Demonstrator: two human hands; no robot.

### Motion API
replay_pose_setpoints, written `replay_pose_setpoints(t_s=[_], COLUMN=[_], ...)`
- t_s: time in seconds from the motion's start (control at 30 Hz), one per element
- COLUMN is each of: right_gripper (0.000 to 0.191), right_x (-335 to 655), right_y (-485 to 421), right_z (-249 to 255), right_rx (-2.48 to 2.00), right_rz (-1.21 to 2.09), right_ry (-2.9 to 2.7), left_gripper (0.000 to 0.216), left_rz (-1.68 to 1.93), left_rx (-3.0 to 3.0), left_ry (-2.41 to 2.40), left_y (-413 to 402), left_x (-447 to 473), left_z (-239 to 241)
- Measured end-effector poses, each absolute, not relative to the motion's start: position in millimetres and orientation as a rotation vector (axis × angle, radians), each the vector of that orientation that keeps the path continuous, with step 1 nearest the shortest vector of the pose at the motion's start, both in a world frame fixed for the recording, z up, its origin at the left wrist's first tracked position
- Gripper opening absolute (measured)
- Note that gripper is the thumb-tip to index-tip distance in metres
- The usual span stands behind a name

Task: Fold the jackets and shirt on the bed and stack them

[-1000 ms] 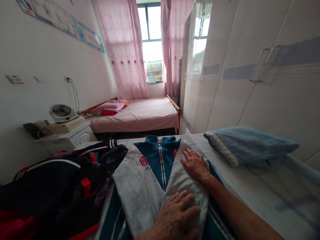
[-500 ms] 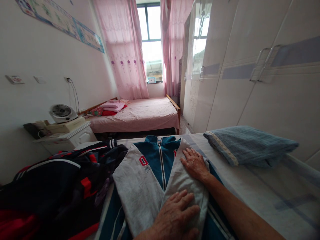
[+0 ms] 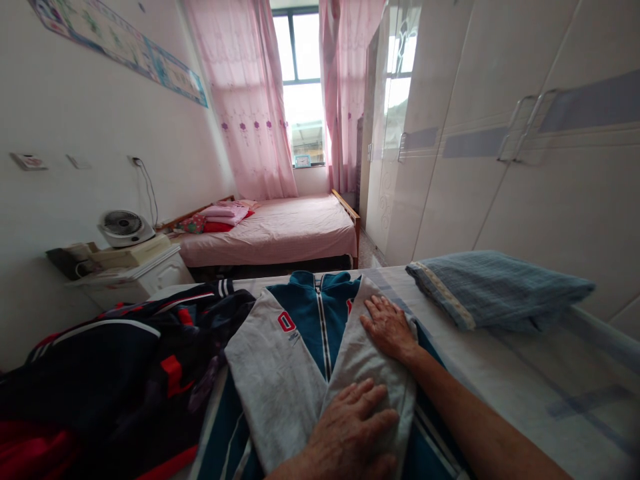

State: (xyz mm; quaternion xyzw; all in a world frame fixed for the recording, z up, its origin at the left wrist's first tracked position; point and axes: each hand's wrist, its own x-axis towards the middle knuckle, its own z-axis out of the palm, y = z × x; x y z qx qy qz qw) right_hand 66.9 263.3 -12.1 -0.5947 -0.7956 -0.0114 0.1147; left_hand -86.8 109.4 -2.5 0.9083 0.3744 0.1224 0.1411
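Observation:
A teal and grey zip jacket (image 3: 280,360) lies front up on the near bed, its two grey sleeves folded inward across the body. The collar and white-edged zipper point away from me. My left hand (image 3: 350,427) rests flat on the lower part of the right-hand sleeve, fingers spread. Farther up, near the shoulder of that same sleeve, my right hand (image 3: 390,325) presses down with its palm and fingers stretched out. Neither hand grips the cloth. My forearm and hands cover parts of the sleeve and the jacket's right edge.
Dark navy and red clothes (image 3: 110,373) are heaped at the left. A folded blue blanket (image 3: 505,287) lies on the near bed (image 3: 520,393) at the right. Beyond stand a pink-covered bed (image 3: 300,227), a small fan (image 3: 125,227) on a cabinet, and a white wardrobe (image 3: 480,187).

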Motion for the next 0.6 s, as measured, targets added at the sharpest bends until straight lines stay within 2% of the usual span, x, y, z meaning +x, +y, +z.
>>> replay_pose_setpoints(t_s=[0.6], right_gripper=[0.053], right_x=[67.3], right_y=[263.3], right_z=[-12.5], right_rx=[-1.733], right_rz=[-0.031], right_ry=[-2.332], left_gripper=[0.05], left_rz=[0.354], left_rx=[2.603], left_ry=[1.074], left_y=[107.6], left_x=[-86.8], left_z=[0.3])
